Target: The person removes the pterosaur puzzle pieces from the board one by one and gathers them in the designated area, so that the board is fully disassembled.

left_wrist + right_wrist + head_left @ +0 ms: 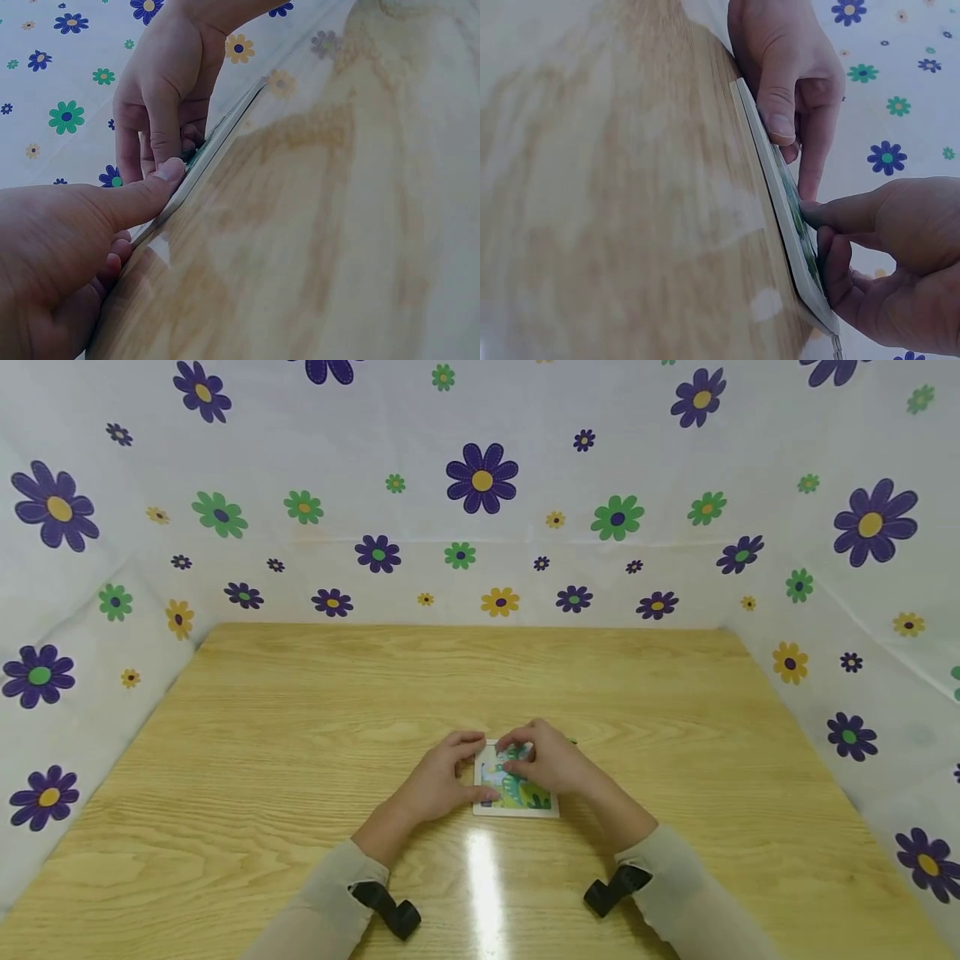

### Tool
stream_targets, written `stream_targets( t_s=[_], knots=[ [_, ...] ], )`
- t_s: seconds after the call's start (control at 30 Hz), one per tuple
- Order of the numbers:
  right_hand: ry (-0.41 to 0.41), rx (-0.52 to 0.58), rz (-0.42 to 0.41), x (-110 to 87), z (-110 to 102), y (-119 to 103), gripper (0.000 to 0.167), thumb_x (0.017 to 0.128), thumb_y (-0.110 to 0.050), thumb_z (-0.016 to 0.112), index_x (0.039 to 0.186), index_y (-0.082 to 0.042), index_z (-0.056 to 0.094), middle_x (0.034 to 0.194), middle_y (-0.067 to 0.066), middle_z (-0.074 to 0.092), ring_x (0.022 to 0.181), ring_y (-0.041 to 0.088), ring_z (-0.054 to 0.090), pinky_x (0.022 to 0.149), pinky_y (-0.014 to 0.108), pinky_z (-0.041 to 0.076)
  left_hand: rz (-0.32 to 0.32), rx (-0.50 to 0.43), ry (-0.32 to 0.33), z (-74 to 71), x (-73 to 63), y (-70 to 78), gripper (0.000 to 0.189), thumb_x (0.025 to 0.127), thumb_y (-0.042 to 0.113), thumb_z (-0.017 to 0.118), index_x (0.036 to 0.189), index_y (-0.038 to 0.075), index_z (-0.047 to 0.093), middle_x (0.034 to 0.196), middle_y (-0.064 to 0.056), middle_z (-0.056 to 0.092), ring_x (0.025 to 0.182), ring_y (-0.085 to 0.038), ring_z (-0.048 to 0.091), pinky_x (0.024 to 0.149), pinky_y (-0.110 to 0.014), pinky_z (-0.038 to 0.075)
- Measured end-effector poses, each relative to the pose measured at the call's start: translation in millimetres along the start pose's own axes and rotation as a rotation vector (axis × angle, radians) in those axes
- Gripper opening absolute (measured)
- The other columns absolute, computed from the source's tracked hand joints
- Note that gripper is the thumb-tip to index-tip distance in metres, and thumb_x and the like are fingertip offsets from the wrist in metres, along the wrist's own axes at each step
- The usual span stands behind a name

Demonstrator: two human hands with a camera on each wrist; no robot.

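A small picture puzzle [517, 793] with a white frame and a green and blue cartoon scene lies flat on the wooden table. My left hand [442, 781] holds it by its left side, thumb over the near-left part and fingers at the far-left corner. Over the picture, my right hand [553, 760] has its thumb and fingers curled down, pinching what seems to be a puzzle piece, mostly hidden by the fingers. The right wrist view shows the right thumb and fingertips [829, 217] touching the picture surface, with the puzzle board's pale edge [780, 217] below.
Just beyond the right hand a small dark green bit [573, 741] peeks out, too small to tell. The wooden table [300, 693] meets a flower-printed white cloth [420, 518] at the back and both sides. Black wrist straps [386, 906] sit on both sleeves.
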State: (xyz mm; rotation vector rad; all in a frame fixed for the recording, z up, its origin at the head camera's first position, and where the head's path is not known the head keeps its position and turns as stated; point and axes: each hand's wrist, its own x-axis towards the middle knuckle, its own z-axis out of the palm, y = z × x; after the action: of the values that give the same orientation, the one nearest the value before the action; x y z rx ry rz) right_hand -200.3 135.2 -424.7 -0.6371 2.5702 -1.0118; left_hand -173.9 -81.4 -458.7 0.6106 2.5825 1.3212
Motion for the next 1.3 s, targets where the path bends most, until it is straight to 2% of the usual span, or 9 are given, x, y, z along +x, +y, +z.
stream_targets(
  t_s=[0.1,0.3,0.63,0.83,0.97,1.13,1.3],
  knots=[
    [-0.005,-0.002,0.031,0.4,-0.2,-1.9,0.024,0.094,-0.012,0.07,0.118,-0.01,0.072,0.112,0.015,0.054,0.069,0.014,0.052,0.064,0.024,0.045,-0.004,0.001,0.009,-0.8,0.0,1.5,0.081,0.08,0.033,0.084,0.145,0.0,0.05,0.152,-0.004,0.045,0.12,-0.021,0.055,0.09,-0.033,0.049],
    [-0.001,0.0,0.03,-0.3,-1.3,-1.6,0.02,0.093,-0.011,0.071,0.113,-0.01,0.073,0.11,0.015,0.054,0.069,0.015,0.052,0.065,0.025,0.045,-0.005,-0.002,0.01,0.0,0.5,2.7,0.08,0.08,0.032,0.085,0.145,0.0,0.05,0.152,-0.003,0.046,0.118,-0.018,0.055,0.088,-0.032,0.048],
    [0.012,0.05,-0.001,-0.8,-2.9,0.5,0.019,0.093,-0.009,0.071,0.112,-0.01,0.068,0.123,0.022,0.056,0.071,0.015,0.055,0.068,0.026,0.048,-0.01,0.003,0.003,-0.4,1.6,3.4,0.079,0.081,0.031,0.084,0.146,0.001,0.05,0.153,-0.004,0.045,0.121,-0.019,0.055,0.091,-0.034,0.048],
    [0.035,0.048,0.07,0.2,-3.7,-2.5,0.033,0.093,-0.015,0.072,0.124,-0.005,0.063,0.126,0.018,0.062,0.079,0.015,0.057,0.069,0.027,0.049,0.006,0.008,0.01,-1.0,0.9,2.2,0.08,0.081,0.032,0.084,0.145,0.0,0.05,0.152,-0.005,0.046,0.117,-0.018,0.055,0.087,-0.03,0.047],
    [0.051,0.003,0.083,0.3,-3.0,-6.2,0.028,0.093,-0.016,0.073,0.118,-0.005,0.066,0.121,0.017,0.066,0.075,0.015,0.057,0.065,0.027,0.048,0.006,0.001,0.006,-1.3,0.6,1.7,0.08,0.081,0.031,0.084,0.145,0.0,0.049,0.152,-0.005,0.046,0.113,-0.018,0.054,0.084,-0.027,0.046],
    [0.091,-0.088,0.085,-0.7,-0.9,-10.8,0.025,0.091,-0.019,0.075,0.114,-0.011,0.069,0.111,0.012,0.069,0.088,0.018,0.062,0.074,0.033,0.052,0.005,-0.003,0.006,-1.6,0.3,1.5,0.08,0.08,0.031,0.085,0.145,0.0,0.05,0.151,-0.005,0.046,0.114,-0.018,0.054,0.084,-0.027,0.046],
    [0.09,-0.097,0.094,-1.1,0.0,-12.1,0.024,0.092,-0.02,0.074,0.114,-0.012,0.075,0.118,0.01,0.072,0.101,0.021,0.067,0.084,0.039,0.055,0.008,-0.002,0.003,-1.6,-0.1,2.6,0.08,0.08,0.032,0.085,0.145,0.0,0.05,0.151,-0.006,0.046,0.111,-0.017,0.053,0.083,-0.026,0.046]
  ],
)
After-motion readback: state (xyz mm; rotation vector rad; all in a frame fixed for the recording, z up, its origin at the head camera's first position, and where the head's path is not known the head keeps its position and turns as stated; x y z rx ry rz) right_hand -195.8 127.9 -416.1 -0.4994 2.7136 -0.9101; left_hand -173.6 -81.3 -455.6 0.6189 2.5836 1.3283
